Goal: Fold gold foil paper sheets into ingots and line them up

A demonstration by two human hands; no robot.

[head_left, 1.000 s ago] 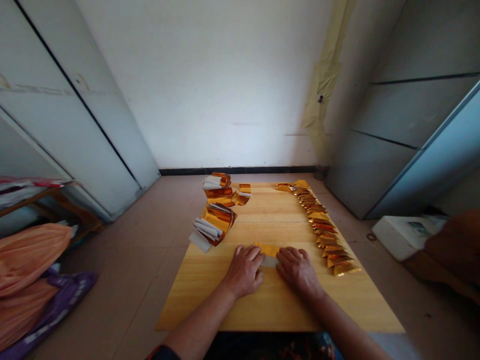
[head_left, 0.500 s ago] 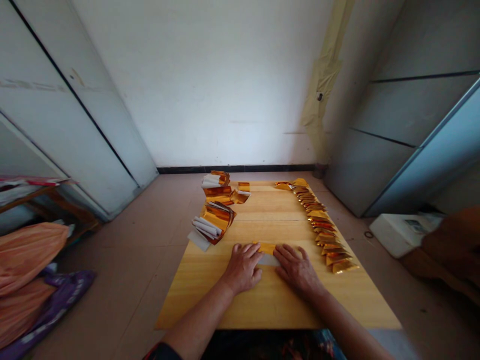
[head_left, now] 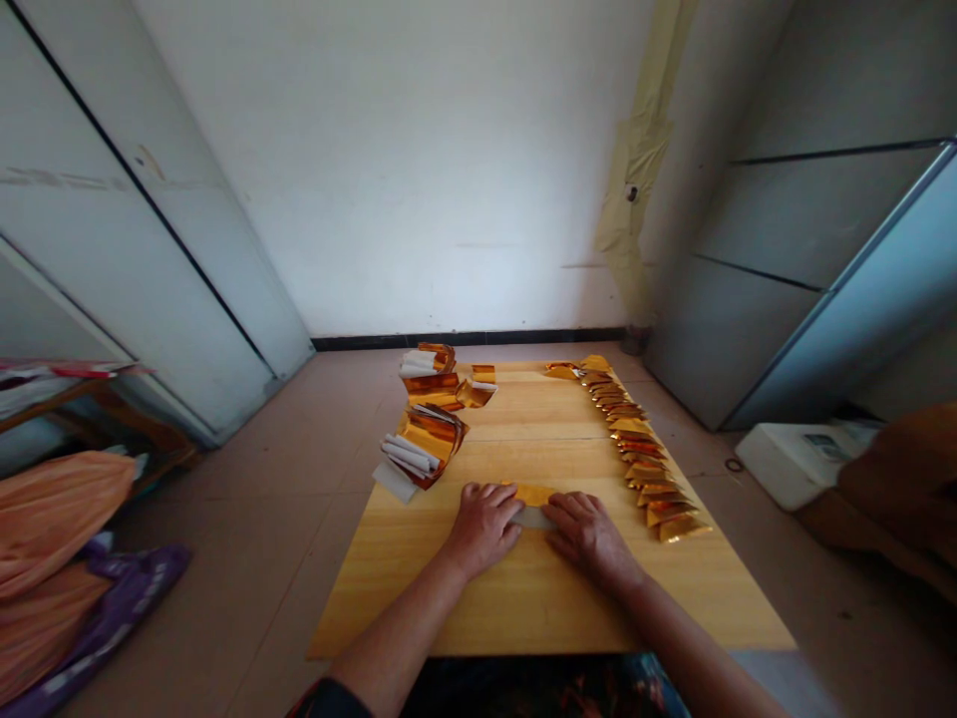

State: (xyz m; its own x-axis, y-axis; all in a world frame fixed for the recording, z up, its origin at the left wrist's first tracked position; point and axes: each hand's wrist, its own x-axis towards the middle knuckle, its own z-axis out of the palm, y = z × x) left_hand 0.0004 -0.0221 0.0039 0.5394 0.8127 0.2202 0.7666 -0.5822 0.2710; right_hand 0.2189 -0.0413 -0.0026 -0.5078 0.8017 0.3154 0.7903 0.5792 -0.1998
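Note:
A sheet of gold foil paper lies in front of me, its gold far edge folded over and its pale grey side showing nearer to me. My left hand grips its left end, fingers curled over the fold and thumb on the near side. At the right end my right hand has its fingers bent over the fold, its thumb partly hidden. Down the table's right side runs a row of folded gold foil pieces. On the left sit piles of gold foil sheets with grey backs.
The wooden table stands near a white wall. Grey cabinets rise at the right, beside a white box on the floor. Orange cloth and a purple bag lie at the left.
The view has shifted slightly. Both hands stay at the ends of the foil paper, and a little more of its gold fold shows between them.

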